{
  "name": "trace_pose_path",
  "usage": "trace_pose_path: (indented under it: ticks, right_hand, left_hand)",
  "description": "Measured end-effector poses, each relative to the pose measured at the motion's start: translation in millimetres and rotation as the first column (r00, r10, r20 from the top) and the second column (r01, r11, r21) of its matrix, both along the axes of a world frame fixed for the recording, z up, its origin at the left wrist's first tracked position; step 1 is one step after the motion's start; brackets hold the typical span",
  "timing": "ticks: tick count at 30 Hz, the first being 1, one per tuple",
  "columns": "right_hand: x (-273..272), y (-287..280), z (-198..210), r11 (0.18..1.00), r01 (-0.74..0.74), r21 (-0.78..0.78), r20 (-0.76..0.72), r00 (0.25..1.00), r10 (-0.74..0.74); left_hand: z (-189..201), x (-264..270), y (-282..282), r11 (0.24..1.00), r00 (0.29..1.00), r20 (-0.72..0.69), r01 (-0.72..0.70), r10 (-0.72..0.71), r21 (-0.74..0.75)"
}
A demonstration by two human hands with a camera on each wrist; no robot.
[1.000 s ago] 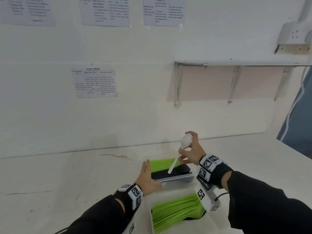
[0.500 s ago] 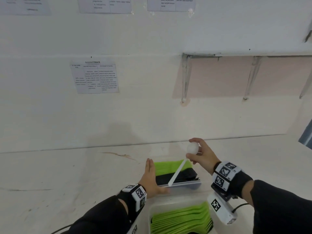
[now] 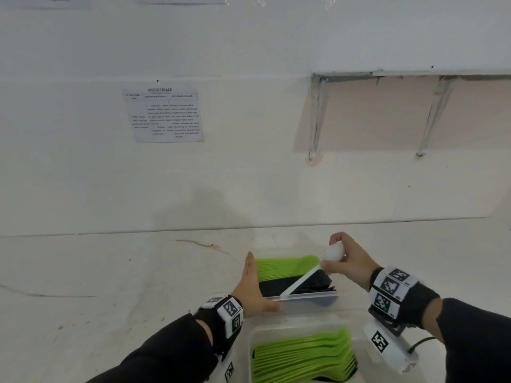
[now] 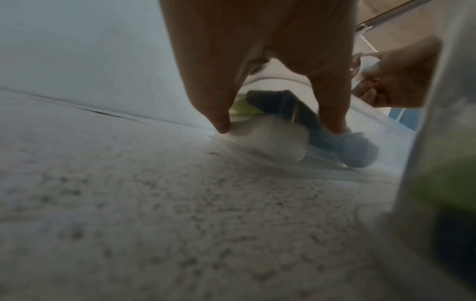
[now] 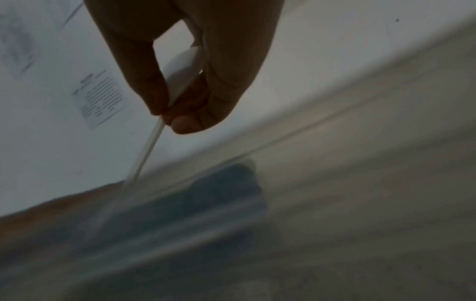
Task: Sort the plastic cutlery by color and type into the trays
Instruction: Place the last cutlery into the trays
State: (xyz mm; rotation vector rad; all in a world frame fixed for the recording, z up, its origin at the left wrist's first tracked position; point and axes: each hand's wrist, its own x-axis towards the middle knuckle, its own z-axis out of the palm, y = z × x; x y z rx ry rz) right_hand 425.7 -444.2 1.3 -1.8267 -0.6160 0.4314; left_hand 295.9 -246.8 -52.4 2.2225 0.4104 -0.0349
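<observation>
My right hand (image 3: 341, 259) pinches a white plastic spoon (image 3: 333, 252) by its bowl, bowl up. The handle (image 3: 300, 283) slants down-left into the far clear tray (image 3: 312, 297), which holds green cutlery (image 3: 284, 265) and black cutlery (image 3: 307, 284). In the right wrist view, thumb and fingers pinch the spoon (image 5: 180, 69) at its neck. My left hand (image 3: 253, 283) lies flat with straight fingers against that tray's left side, thumb at its near rim. A nearer clear tray (image 3: 250, 338) holds a stack of green cutlery (image 3: 301, 357).
Both trays stand on a white worktop (image 3: 110, 286) that meets a white wall (image 3: 249, 175) just behind them. A shelf on brackets (image 3: 315, 114) juts out above on the right. Papers are taped to the wall.
The spoon's handle has sunk lower into the far tray as my right hand dropped slightly. My left hand has stayed against the tray's left side.
</observation>
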Motion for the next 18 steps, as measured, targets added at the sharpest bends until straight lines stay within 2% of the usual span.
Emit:
trace_pose_path:
  ticks: [2, 6, 7, 9, 12, 15, 18]
  right_hand:
    - [0, 1, -4, 0.996, -0.056, -0.067, -0.015, 0.998, 0.055]
    - [0, 5, -8, 0.997, -0.066, -0.045, -0.162, 0.985, 0.058]
    - [1, 5, -9, 0.994, -0.087, -0.066, -0.147, 0.986, 0.076]
    - [5, 3, -9, 0.970, -0.129, -0.206, 0.008, 0.991, 0.134]
    - [10, -3, -4, 0.892, -0.139, -0.430, 0.172, 0.957, 0.232]
    - [8, -1, 1, 0.766, -0.178, -0.618, 0.213, 0.900, 0.380]
    - [5, 3, 0, 0.687, -0.214, -0.694, 0.199, 0.861, 0.469]
  left_hand:
    - [1, 0, 4, 1.000, 1.000, -0.010, 0.008, -0.008, 0.027]
    - [9, 0, 15, 0.992, 0.994, -0.084, 0.074, -0.066, 0.106]
    - [12, 0, 17, 0.988, 0.991, -0.103, 0.093, -0.080, 0.127]
    - [14, 2, 20, 0.979, 0.986, -0.130, 0.127, -0.107, 0.160]
    - [12, 4, 20, 0.975, 0.983, -0.135, 0.147, -0.125, 0.168]
    - [6, 4, 19, 0.982, 0.989, -0.106, 0.118, -0.103, 0.149]
    - [4, 3, 19, 0.985, 0.991, -0.094, 0.110, -0.097, 0.135]
